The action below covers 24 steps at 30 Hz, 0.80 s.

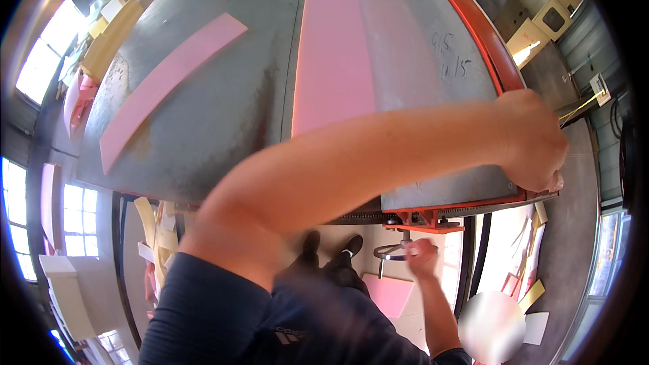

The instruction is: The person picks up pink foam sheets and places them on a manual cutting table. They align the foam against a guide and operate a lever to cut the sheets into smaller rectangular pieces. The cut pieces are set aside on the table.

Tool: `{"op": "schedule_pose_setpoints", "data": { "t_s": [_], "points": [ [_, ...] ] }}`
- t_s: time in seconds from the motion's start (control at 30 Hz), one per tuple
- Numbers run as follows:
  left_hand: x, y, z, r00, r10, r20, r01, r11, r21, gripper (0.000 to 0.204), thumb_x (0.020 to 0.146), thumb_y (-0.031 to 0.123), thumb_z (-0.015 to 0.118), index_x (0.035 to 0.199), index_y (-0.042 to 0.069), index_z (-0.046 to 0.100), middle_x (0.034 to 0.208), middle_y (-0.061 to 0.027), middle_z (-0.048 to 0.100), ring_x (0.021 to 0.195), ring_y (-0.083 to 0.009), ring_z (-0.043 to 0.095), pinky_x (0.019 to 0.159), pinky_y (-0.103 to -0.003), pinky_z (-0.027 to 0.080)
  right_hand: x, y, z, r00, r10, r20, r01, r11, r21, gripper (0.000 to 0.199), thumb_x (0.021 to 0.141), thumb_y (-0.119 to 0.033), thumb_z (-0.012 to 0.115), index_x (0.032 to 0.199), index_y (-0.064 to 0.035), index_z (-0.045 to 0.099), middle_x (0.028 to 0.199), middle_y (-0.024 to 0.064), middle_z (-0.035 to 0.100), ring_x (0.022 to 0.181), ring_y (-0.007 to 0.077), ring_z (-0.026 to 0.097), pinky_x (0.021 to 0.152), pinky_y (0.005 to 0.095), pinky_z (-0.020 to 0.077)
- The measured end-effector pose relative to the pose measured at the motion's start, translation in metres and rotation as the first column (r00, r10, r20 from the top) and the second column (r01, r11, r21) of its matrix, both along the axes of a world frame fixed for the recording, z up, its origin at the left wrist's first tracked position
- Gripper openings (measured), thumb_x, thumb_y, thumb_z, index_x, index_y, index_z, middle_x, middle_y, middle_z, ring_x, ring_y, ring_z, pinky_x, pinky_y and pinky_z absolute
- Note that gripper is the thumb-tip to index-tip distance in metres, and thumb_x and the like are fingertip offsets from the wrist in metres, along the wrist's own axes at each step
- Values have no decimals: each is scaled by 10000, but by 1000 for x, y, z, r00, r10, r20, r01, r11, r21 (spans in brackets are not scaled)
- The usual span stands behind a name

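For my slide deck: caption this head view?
Left hand grips grey table corner; right hand turns handwheel below.

A narrow pink foam strip [165,84] lies diagonally on the left part of the grey metal surface [230,108], well apart from the rest. Pale foam offcuts [531,294] litter the floor at lower right, and bright windows [80,220] line the left wall.

Daylight blows out the windows [37,61] far left of my grips — the edges bend and darken, and my right hand [422,257] blurs.
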<state>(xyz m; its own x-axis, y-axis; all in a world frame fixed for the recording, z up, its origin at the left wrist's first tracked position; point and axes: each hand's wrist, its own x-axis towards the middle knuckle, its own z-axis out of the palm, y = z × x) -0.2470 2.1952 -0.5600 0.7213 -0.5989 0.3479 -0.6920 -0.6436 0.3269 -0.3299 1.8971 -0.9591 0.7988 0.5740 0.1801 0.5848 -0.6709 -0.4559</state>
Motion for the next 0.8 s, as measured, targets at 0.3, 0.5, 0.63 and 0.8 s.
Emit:
{"op": "schedule_pose_setpoints", "data": {
  "t_s": [0.3,0.5,0.63,0.8],
  "points": [
    [10,79,-131,858,344,383,143,556,-819,151,943,101,573,1062,16,607,900,-65,680,826,-153,636,718,-273,490,80,-96,-88,662,-403,-632,526,851,9,606,916,-466,568,489,-40,511,468,44,498,451,143,465,472,306,350],
    [-96,50,-366,643,349,-682,-742,507,-439,207,931,262,617,950,59,653,757,-32,646,683,-111,573,635,-301,486,54,-66,-90,906,-355,-232,331,934,-134,556,931,-365,548,517,5,519,487,163,532,498,306,566,532,420,440],
    [-126,-22,-422,681,229,-695,-640,647,-414,147,869,229,625,913,91,651,812,-93,695,757,-280,682,676,-378,538,33,-22,-45,953,-298,-52,274,924,-267,469,912,-276,552,550,22,560,615,254,589,630,430,595,627,511,463],
    [-130,-96,-476,683,122,-720,-460,838,-294,185,827,210,564,956,98,637,877,-118,680,867,-319,655,761,-449,517,26,-15,-76,986,-98,138,147,899,-411,427,901,-205,516,517,-33,585,581,221,596,571,413,595,617,518,478]
  ]
}}
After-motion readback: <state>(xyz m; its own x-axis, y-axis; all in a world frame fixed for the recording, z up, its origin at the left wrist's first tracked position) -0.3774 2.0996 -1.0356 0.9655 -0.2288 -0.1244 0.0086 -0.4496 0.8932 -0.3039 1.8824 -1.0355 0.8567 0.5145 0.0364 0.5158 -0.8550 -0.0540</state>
